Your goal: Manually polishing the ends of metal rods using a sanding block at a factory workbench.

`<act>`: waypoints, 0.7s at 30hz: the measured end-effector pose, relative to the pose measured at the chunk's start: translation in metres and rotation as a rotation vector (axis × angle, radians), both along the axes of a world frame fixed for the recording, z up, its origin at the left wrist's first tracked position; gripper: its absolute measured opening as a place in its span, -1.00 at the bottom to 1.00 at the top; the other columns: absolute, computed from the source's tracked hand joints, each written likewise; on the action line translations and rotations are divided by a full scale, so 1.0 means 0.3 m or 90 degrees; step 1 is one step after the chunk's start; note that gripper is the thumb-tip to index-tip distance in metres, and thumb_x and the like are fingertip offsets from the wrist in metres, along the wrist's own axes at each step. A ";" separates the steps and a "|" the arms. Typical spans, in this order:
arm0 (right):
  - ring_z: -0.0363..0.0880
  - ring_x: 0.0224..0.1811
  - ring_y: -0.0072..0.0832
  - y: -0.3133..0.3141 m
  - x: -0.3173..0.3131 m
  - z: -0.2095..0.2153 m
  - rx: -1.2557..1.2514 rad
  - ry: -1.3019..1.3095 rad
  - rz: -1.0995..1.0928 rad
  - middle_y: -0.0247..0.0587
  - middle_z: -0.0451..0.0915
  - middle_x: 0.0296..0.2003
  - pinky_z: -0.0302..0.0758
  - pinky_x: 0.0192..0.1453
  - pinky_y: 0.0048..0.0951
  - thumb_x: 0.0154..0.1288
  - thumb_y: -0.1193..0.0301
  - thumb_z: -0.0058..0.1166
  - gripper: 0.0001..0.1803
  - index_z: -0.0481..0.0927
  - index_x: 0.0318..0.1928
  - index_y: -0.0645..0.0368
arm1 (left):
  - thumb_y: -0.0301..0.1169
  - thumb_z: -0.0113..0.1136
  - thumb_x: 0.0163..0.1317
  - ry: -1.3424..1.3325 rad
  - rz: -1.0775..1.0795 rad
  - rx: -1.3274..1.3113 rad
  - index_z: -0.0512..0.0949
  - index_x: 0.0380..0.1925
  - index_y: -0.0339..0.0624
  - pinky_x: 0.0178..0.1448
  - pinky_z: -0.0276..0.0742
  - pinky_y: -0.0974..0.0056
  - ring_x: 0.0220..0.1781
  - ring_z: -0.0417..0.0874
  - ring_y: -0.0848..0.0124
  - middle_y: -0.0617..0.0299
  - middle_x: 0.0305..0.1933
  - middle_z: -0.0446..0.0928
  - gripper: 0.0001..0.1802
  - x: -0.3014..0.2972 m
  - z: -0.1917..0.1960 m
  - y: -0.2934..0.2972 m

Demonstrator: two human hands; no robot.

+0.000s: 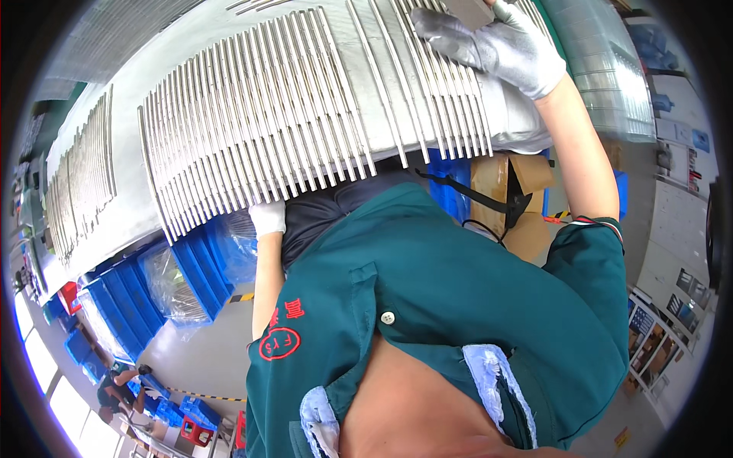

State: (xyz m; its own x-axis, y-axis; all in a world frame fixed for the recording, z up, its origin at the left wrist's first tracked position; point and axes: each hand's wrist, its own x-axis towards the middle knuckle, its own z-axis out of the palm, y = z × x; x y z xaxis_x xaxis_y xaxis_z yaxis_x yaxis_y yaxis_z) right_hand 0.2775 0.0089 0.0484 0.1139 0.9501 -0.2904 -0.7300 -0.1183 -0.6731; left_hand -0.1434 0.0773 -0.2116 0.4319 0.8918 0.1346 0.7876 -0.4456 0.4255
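Long rows of thin metal rods [252, 114] lie side by side on a white-covered table [385, 126], their near ends jutting past its edge. At the upper right, my right hand [508, 53], in a white and grey glove, is over a smaller group of rods. It grips a grey-brown block [471, 11], cut off by the top of the view. My left hand [267, 219], in a white glove, is at the near table edge by the rod ends. Its fingers are hidden beneath the rods, so its grip does not show.
More rods [80, 183] lie on the far left of the table. Blue crates [126, 305] with plastic wrapping stand below it. An open cardboard box [527, 179] sits under the right side. Stacked clear plastic trays [611, 72] stand at right. Another person [118, 389] works at lower left.
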 end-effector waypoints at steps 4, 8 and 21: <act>0.41 0.11 -0.02 0.045 -0.038 0.049 0.063 0.030 0.003 0.19 0.30 0.10 0.64 -0.05 -0.07 0.39 0.09 -0.13 -0.37 0.09 0.31 0.16 | -0.32 0.13 0.14 -0.104 0.024 -0.027 0.54 -0.03 -0.09 -0.12 0.56 0.01 -0.15 0.60 -0.04 -0.06 -0.09 0.56 -0.64 -0.009 -0.049 0.008; 0.39 0.13 -0.01 0.142 -0.044 0.020 0.131 0.234 0.176 0.17 0.31 0.09 0.61 -0.02 -0.02 0.40 0.12 -0.15 -0.40 0.10 0.30 0.17 | -0.31 0.05 0.18 -0.003 0.091 -0.152 0.51 0.01 -0.06 -0.04 0.52 0.03 -0.13 0.60 -0.01 -0.02 -0.05 0.56 -0.63 0.020 0.010 0.002; 0.03 0.35 0.14 0.014 -0.010 0.014 -0.142 0.348 -0.044 0.30 0.07 0.26 0.06 0.36 0.27 0.37 0.06 -0.14 -0.30 0.08 0.32 0.27 | -0.18 0.17 0.20 -0.080 0.151 -0.243 0.55 -0.08 -0.18 0.00 0.47 0.14 -0.01 0.56 0.02 -0.11 -0.10 0.57 -0.62 0.016 0.048 0.001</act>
State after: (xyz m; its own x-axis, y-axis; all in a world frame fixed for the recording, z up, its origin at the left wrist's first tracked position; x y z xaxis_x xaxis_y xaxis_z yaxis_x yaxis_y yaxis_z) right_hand 0.2746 0.0131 0.0527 -0.0483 0.8554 -0.5157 -0.9749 -0.1526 -0.1618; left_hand -0.1387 0.0776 -0.1970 0.2111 0.9599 -0.1845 0.7810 -0.0521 0.6224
